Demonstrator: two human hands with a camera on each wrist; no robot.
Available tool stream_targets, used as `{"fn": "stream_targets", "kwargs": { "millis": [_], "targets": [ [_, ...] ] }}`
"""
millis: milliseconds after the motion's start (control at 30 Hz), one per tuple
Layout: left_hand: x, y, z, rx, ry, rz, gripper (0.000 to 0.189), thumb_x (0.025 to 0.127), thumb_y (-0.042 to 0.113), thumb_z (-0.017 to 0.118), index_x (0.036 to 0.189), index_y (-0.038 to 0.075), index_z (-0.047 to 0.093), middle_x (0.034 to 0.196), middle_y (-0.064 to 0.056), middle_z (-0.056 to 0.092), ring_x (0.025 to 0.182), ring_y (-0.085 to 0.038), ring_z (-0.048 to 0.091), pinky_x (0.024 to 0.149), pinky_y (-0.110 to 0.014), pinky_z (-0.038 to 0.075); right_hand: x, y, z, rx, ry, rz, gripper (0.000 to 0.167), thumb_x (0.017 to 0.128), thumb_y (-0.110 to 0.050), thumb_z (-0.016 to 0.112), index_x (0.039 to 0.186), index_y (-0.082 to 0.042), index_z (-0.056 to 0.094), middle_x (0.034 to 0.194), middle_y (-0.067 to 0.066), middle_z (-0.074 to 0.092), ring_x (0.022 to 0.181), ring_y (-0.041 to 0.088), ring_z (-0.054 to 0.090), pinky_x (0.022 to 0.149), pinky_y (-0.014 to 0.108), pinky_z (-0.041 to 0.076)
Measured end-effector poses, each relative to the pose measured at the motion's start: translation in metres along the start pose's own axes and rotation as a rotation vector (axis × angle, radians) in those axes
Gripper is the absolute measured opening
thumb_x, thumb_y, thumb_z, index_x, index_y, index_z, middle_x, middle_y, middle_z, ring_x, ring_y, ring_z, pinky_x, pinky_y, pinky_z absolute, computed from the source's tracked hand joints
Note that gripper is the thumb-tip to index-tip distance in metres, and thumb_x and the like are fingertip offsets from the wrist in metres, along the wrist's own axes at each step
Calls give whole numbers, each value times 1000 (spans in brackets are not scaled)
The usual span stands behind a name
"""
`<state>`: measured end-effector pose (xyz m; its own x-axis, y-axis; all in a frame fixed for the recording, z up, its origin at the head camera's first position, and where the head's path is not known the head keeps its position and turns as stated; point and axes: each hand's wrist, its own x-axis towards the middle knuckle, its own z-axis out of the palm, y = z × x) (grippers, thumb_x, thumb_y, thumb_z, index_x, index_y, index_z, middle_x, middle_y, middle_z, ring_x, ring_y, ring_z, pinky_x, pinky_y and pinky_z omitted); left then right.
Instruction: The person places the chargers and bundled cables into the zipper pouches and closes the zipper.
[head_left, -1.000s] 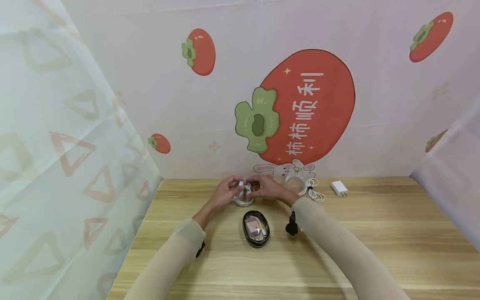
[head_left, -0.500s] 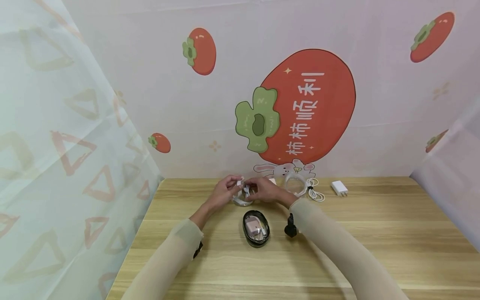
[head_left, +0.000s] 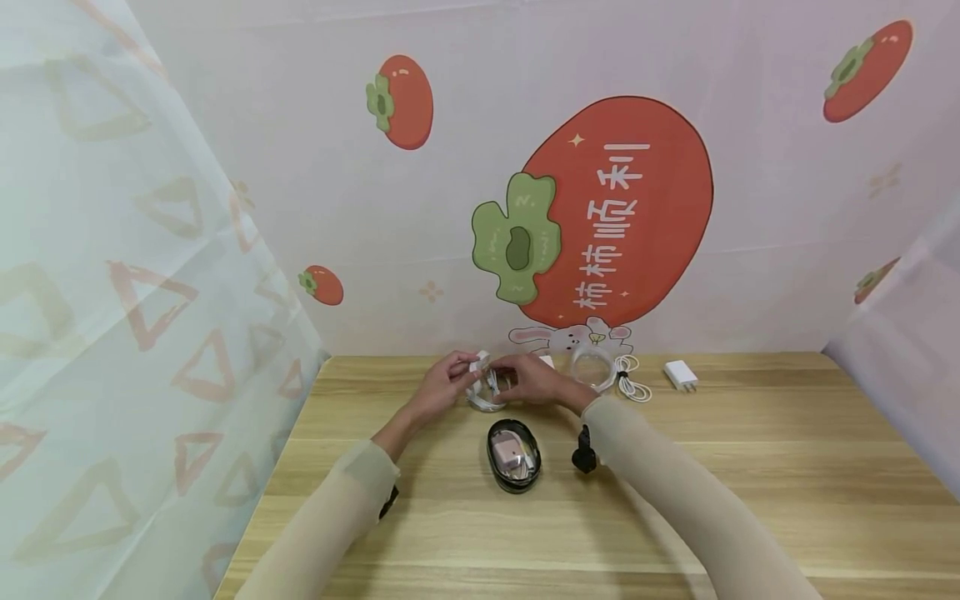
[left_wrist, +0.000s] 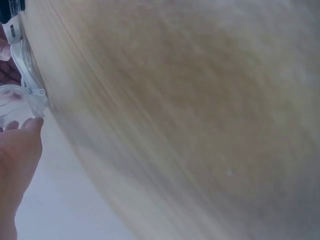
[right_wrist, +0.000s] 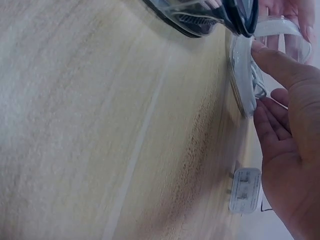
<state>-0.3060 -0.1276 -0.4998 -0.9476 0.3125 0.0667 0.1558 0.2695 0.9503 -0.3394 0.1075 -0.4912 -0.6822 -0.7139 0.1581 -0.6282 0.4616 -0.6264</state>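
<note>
A clear oval case (head_left: pixel 488 406) with a white zip edge stands at the back of the table, with coiled white cable (right_wrist: pixel 258 82) inside it. My left hand (head_left: pixel 441 386) pinches the upper white edge of this case from the left. From the right, my right hand (head_left: pixel 531 379) grips the case, its thumb on the white rim and its fingers at the far end in the right wrist view. Part of the cable shows between the two hands. In front of them lies a black-rimmed clear case (head_left: pixel 513 456) holding a pink charger and a cable.
Right of the hands stand another clear case (head_left: pixel 592 369), a tied white cable (head_left: pixel 633 381) and a white charger (head_left: pixel 680 375) with its prongs out. Partly hidden behind my right hand is another white object (head_left: pixel 547 360). A printed cloth backdrop (head_left: pixel 375 325) rises behind the table.
The white edge at my left fingertips has tilted and shows more. The cable near my right fingers sits slightly lower and further left. Both hands have otherwise barely moved.
</note>
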Motion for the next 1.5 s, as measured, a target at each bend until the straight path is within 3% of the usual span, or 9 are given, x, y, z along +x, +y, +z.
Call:
{"fn": "stream_targets", "kwargs": {
  "millis": [267,400,533,633,833,1167,1500],
  "targets": [
    [-4,-2,-5,22,-5,-22,42,105,18,67,144,5,57,150,-20,59,138,-36,59,112,-47,50,-3,6,-2,53,7,25,55,88,-8,86,136,8,65,129,22,72,121,39,69,106,52,54],
    [-5,-3,-7,34,-12,-30,42,105,18,67,144,4,57,150,-21,59,137,-36,61,98,-40,57,-3,7,-2,50,6,31,53,87,-6,85,135,7,66,128,20,73,120,36,70,106,50,55],
    [-6,-2,-8,29,-12,-35,42,105,18,67,143,4,57,149,-21,60,135,-35,62,88,-32,56,-2,7,-1,16,15,35,51,86,-8,87,132,5,69,123,16,75,115,31,72,101,45,58],
    [-7,-2,-8,25,-11,-35,42,105,17,67,144,3,57,149,-22,60,135,-35,62,94,-32,56,1,7,0,-6,21,33,50,85,-10,89,130,4,71,120,14,76,111,29,73,97,42,60],
    [-7,-1,-8,39,-9,-32,42,105,15,67,144,3,57,149,-23,59,138,-37,59,108,-45,53,4,7,2,-34,33,50,51,85,-13,91,129,3,72,118,14,76,109,27,74,95,42,60],
    [-5,3,-1,7,-23,-28,40,105,13,67,141,1,57,148,-26,59,137,-39,60,107,-46,55,7,6,4,-108,87,41,50,79,-14,95,122,2,74,104,9,75,95,22,71,85,36,59],
    [-2,3,5,-11,-22,-21,38,105,14,67,140,2,59,149,-22,60,137,-35,60,107,-41,54,5,3,5,-33,110,60,48,81,-10,92,121,5,73,113,17,76,106,31,74,92,41,62]
  ]
}}
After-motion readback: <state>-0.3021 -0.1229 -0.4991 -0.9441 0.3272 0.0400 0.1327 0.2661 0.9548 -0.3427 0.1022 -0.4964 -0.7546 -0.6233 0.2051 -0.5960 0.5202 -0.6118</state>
